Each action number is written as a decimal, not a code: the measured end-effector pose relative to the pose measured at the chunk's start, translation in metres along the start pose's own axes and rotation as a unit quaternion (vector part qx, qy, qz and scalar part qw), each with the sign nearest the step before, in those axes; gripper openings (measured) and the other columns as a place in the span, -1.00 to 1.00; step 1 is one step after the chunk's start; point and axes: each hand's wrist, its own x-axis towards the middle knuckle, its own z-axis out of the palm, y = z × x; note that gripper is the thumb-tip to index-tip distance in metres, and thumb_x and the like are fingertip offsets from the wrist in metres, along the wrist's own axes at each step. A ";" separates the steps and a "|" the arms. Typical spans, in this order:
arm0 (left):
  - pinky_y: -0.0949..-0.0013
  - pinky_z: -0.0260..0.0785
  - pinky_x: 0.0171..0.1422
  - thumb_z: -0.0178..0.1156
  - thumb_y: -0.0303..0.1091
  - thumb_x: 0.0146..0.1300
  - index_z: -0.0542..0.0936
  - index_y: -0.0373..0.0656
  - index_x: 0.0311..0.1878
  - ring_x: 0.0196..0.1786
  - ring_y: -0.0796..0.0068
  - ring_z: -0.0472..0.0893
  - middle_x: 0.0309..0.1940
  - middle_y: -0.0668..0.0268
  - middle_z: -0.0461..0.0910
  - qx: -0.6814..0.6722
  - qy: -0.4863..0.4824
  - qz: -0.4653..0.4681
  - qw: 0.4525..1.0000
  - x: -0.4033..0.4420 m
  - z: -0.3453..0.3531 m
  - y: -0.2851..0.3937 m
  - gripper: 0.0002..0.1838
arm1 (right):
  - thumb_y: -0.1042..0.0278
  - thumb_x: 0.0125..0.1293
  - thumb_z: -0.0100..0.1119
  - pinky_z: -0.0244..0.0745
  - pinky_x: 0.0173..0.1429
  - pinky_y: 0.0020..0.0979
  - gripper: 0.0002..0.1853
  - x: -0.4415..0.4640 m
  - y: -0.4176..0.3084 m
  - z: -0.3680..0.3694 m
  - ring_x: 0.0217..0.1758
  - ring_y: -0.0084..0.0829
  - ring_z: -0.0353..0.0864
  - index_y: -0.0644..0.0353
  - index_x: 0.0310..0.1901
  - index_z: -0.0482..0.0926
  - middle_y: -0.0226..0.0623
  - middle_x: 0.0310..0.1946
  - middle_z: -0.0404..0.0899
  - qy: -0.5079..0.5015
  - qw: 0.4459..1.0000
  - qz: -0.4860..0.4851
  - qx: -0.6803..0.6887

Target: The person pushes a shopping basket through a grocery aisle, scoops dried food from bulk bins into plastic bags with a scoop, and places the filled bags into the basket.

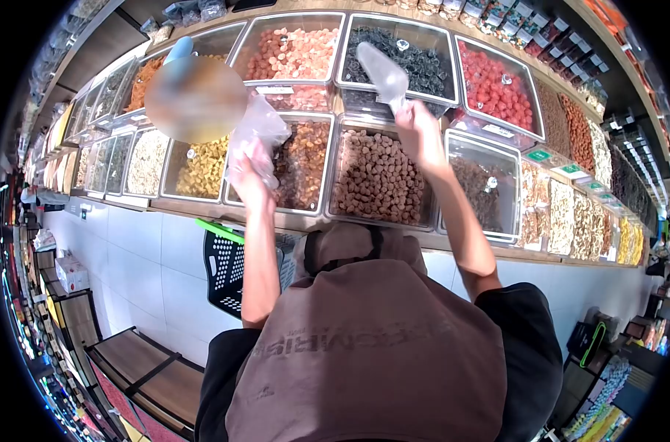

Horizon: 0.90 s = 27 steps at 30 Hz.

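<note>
A: Report grip status.
B: Left hand: fingers closed on a translucent plastic bag. Right hand: closed around the rear end of a clear scoop.
A: Specify positions.
B: Bag: over the left side of the brown-piece bin. Scoop: over the dark-piece bin.
</note>
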 end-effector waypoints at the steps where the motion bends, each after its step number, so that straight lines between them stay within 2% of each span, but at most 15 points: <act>1: 0.30 0.46 0.31 -0.17 -0.21 0.62 0.41 -0.36 0.27 0.18 0.30 0.60 0.16 0.06 0.59 -0.002 -0.011 0.029 1.000 0.011 -0.002 0.011 -0.58 | 0.22 0.41 0.02 0.57 -0.23 -0.25 -0.67 0.016 -0.022 -0.006 -0.27 -0.27 0.67 0.38 -0.06 0.45 -0.03 -0.28 0.65 0.008 0.987 0.026 -0.160; 3: 0.33 0.47 0.28 -0.17 -0.24 0.62 0.43 -0.36 0.25 0.17 0.34 0.61 0.16 0.08 0.60 -0.020 -0.036 0.078 0.996 0.027 0.001 0.035 -0.60 | 0.26 0.35 0.06 0.58 0.05 -0.02 -0.64 0.055 -0.002 -0.005 -0.09 0.10 0.70 0.48 -0.05 0.46 0.23 -0.17 0.63 0.023 0.971 -0.055 -0.232; 5: 0.33 0.47 0.27 -0.19 -0.28 0.62 0.44 -0.38 0.23 0.16 0.36 0.61 0.15 0.09 0.60 0.005 -0.037 0.120 0.992 0.039 0.004 0.056 -0.61 | 0.28 0.33 0.07 0.57 0.08 0.00 -0.66 0.083 0.010 0.004 -0.07 0.12 0.69 0.47 -0.08 0.49 0.22 -0.17 0.64 0.052 0.948 -0.102 -0.298; 7: 0.31 0.48 0.23 -0.21 -0.30 0.62 0.44 -0.39 0.22 0.16 0.34 0.61 0.12 0.08 0.62 0.017 -0.029 0.140 0.990 0.047 0.004 0.074 -0.62 | 0.29 0.32 0.09 0.58 0.10 0.00 -0.68 0.101 0.007 0.014 -0.05 0.12 0.68 0.45 -0.09 0.52 0.21 -0.17 0.64 0.076 0.933 -0.105 -0.336; 9: 0.23 0.45 0.29 -0.19 -0.33 0.60 0.36 -0.41 0.31 0.21 0.21 0.59 0.17 0.00 0.57 0.020 -0.024 0.149 0.988 0.053 -0.006 0.086 -0.60 | 0.27 0.31 0.11 0.61 0.07 -0.05 -0.67 0.122 0.013 0.024 -0.05 0.08 0.69 0.43 -0.11 0.55 0.17 -0.16 0.65 0.090 0.914 -0.134 -0.373; 11: 0.20 0.44 0.30 -0.17 -0.31 0.60 0.35 -0.41 0.31 0.23 0.17 0.57 0.17 -0.03 0.56 0.020 -0.014 0.158 0.987 0.059 -0.021 0.094 -0.60 | 0.25 0.30 0.13 0.58 0.08 -0.03 -0.67 0.141 0.019 0.031 0.00 0.03 0.66 0.42 -0.11 0.56 0.12 -0.13 0.65 0.085 0.912 -0.111 -0.386; 14: 0.21 0.45 0.29 -0.11 -0.32 0.58 0.35 -0.41 0.31 0.23 0.15 0.57 0.18 -0.03 0.56 -0.003 -0.017 0.168 0.986 0.051 -0.032 0.110 -0.60 | 0.14 0.29 0.21 0.46 0.13 -0.01 -0.55 0.130 0.002 0.039 0.10 -0.05 0.54 0.38 0.01 0.51 0.04 -0.01 0.55 0.114 0.865 -0.122 -0.473; 15: 0.21 0.45 0.29 -0.11 -0.32 0.58 0.35 -0.41 0.31 0.23 0.15 0.57 0.18 -0.03 0.56 0.001 -0.006 0.172 0.985 0.046 -0.033 0.118 -0.60 | 0.10 0.30 0.23 0.42 0.14 -0.02 -0.51 0.119 -0.009 0.043 0.10 -0.05 0.52 0.39 0.04 0.48 0.05 -0.02 0.52 0.119 0.855 -0.165 -0.476; 18: 0.25 0.47 0.27 0.00 -0.33 0.54 0.40 -0.41 0.27 0.18 0.20 0.61 0.13 0.02 0.58 -0.016 -0.013 0.188 0.982 0.037 -0.044 0.138 -0.62 | 0.06 0.33 0.20 0.34 0.20 -0.02 -0.50 0.082 -0.039 0.068 0.12 -0.03 0.47 0.39 0.04 0.47 0.07 -0.04 0.51 0.102 0.875 -0.254 -0.401; 21: 0.25 0.47 0.27 0.02 -0.34 0.53 0.43 -0.41 0.23 0.15 0.25 0.62 0.15 0.03 0.58 -0.007 -0.021 0.208 0.978 0.026 -0.057 0.169 -0.64 | 0.00 0.33 0.21 0.33 0.29 -0.02 -0.35 0.062 -0.061 0.097 0.21 -0.04 0.44 0.43 0.21 0.39 0.12 0.14 0.43 -0.069 0.931 -0.225 -0.279; 22: 0.31 0.50 0.16 0.08 -0.30 0.50 0.47 -0.41 0.18 0.07 0.31 0.64 0.10 0.05 0.62 -0.005 -0.029 0.203 0.979 0.018 -0.059 0.181 -0.63 | -0.08 0.31 0.25 0.29 0.42 -0.02 -0.20 0.049 -0.080 0.106 0.37 -0.07 0.37 0.38 0.36 0.26 0.13 0.24 0.39 -0.130 0.950 -0.164 -0.231; 23: 0.31 0.50 0.16 0.08 -0.30 0.50 0.47 -0.41 0.18 0.07 0.31 0.64 0.10 0.05 0.62 0.000 -0.018 0.206 0.978 0.006 -0.062 0.194 -0.63 | -0.12 0.27 0.31 0.20 0.53 -0.05 -0.11 0.049 -0.081 0.117 0.48 -0.10 0.27 0.31 0.43 0.19 0.11 0.37 0.28 -0.221 0.952 -0.139 -0.159; 25: 0.37 0.50 0.04 0.15 -0.25 0.46 0.50 -0.42 0.15 -0.04 0.38 0.66 0.04 0.05 0.66 0.119 -0.064 0.190 0.973 -0.023 -0.070 0.219 -0.60 | -0.09 0.20 0.40 0.20 0.54 -0.08 -0.04 0.026 -0.109 0.125 0.51 -0.13 0.24 0.23 0.48 0.14 0.05 0.42 0.24 -0.327 0.925 -0.185 -0.053; 26: 0.40 0.48 -0.04 0.19 -0.22 0.42 0.53 -0.40 0.10 -0.12 0.41 0.66 -0.06 0.07 0.68 0.143 -0.071 0.179 0.971 -0.035 -0.075 0.227 -0.60 | -0.06 0.17 0.44 0.17 0.56 -0.09 0.00 0.021 -0.108 0.138 0.52 -0.12 0.21 0.20 0.50 0.11 0.02 0.45 0.21 -0.365 0.903 -0.228 0.001; 27: 0.40 0.48 -0.04 0.19 -0.22 0.42 0.53 -0.40 0.10 -0.12 0.41 0.66 -0.06 0.07 0.68 0.143 -0.059 0.175 0.972 -0.047 -0.081 0.227 -0.60 | -0.04 0.13 0.47 0.14 0.58 -0.09 0.03 0.014 -0.107 0.151 0.54 -0.12 0.19 0.17 0.51 0.08 -0.01 0.48 0.18 -0.401 0.875 -0.267 0.053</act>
